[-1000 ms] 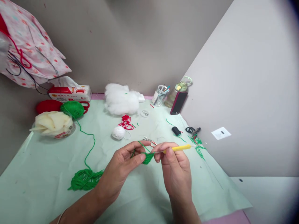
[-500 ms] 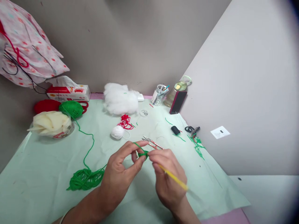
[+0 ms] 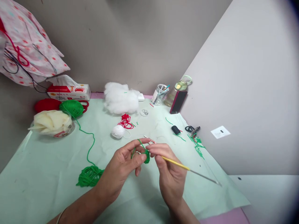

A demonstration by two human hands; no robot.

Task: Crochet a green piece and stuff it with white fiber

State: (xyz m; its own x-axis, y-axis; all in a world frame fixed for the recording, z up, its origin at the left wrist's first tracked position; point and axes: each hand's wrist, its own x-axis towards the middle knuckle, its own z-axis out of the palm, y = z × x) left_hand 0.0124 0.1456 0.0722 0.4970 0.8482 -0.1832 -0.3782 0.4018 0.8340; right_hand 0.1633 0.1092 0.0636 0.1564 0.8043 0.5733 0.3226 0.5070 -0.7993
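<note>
Between its thumb and fingers my left hand (image 3: pixel 123 163) pinches a small green crochet piece (image 3: pixel 147 156). A strand of green yarn runs up over its raised index finger. My right hand (image 3: pixel 170 174) is closed around a crochet hook (image 3: pixel 176 162) with a yellow grip and a thin metal shaft slanting down to the right. The hook's working end meets the green piece, but the fingers hide its tip. Left of my left forearm lies a loose green yarn bundle (image 3: pixel 88 176), its strand leading back to a green yarn ball (image 3: pixel 72 108).
Small scissors (image 3: pixel 150 140) lie just beyond my hands, partly covered. Past them are a white yarn ball (image 3: pixel 118 132), red yarn (image 3: pixel 126 120) and white stuffing (image 3: pixel 121 99). A phone (image 3: pixel 178 102) leans against a bottle (image 3: pixel 171 95) at the back right. A tub (image 3: pixel 63 132) stands left.
My right hand has tilted, bringing the hook flatter with its shaft in clear view. The green piece has turned more upright in my left hand. The loose yarn bundle has shifted right.
</note>
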